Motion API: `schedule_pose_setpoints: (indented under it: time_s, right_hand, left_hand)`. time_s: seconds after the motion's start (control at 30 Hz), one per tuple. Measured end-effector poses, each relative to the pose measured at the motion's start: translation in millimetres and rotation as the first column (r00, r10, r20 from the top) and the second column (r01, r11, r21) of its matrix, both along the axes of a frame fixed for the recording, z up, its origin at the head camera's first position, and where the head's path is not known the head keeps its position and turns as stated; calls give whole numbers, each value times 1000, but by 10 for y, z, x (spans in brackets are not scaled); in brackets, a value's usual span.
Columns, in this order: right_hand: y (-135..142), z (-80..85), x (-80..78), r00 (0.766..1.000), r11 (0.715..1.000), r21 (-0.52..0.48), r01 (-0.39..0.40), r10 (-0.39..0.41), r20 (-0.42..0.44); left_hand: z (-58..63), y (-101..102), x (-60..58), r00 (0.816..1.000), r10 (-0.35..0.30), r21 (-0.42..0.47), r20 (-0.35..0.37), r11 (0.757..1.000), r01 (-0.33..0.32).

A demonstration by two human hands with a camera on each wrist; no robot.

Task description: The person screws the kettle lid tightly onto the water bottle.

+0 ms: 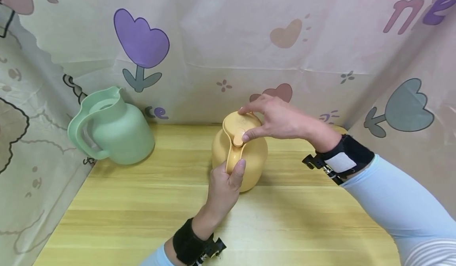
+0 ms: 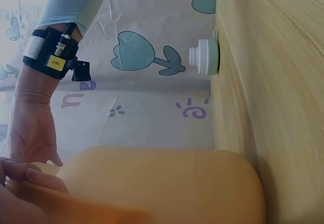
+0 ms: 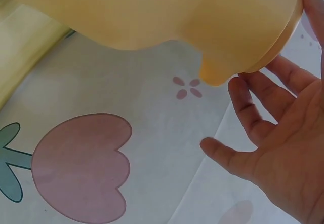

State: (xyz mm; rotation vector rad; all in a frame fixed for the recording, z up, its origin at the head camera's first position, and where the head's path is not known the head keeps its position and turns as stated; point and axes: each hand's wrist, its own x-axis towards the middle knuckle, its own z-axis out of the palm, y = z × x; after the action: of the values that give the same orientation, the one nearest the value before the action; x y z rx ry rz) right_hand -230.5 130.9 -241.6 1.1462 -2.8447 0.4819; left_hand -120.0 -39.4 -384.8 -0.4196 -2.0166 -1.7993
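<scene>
A yellow jug (image 1: 254, 169) with a round lid (image 1: 240, 121) stands upright on the wooden table. My left hand (image 1: 222, 189) grips its handle (image 1: 233, 157) from the near side, the thumb lying along the top. Over the jug's top, my right hand (image 1: 281, 118) holds the lid between its thumb, near the lid's tab (image 1: 238, 137), and a finger at the far edge. In the right wrist view, the fingertips of the right hand (image 3: 283, 138) meet the rim beside the small spout (image 3: 212, 72).
At the back left of the table (image 1: 160, 218) stands a green jug (image 1: 122, 133), its top uncovered. A round white-and-green piece (image 2: 205, 57) rests on the table in the left wrist view. Printed sheets (image 1: 213, 40) wall in the back and sides.
</scene>
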Motion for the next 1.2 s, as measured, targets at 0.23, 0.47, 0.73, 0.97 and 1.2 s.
schedule_pose_setpoints:
  time_s: [0.23,0.47,0.73,0.97,1.2]
  right_hand:
    - [20,-60,45,1000,999,-38,12,-13,-17]
    - [89,-322,179,995,961,-264,81,-91,-28]
    - [2,-726,463,933,743,-594,308,-358,36]
    - [-107,-970,831,910,691,-597,406,-364,198]
    - [-255,-1020,988,942,763,-557,327,-313,125]
  left_hand:
    - [3,1,9,1000,15,-9,-1,1000,-15]
    - [-29,21,-9,999,-25,-14,-31,1000,24]
    - [-179,97,-88,990,-81,-45,-113,996,76]
    - [-307,172,-151,990,-75,-203,-123,978,49]
    - [-225,112,-157,990,-135,-222,50,965,142]
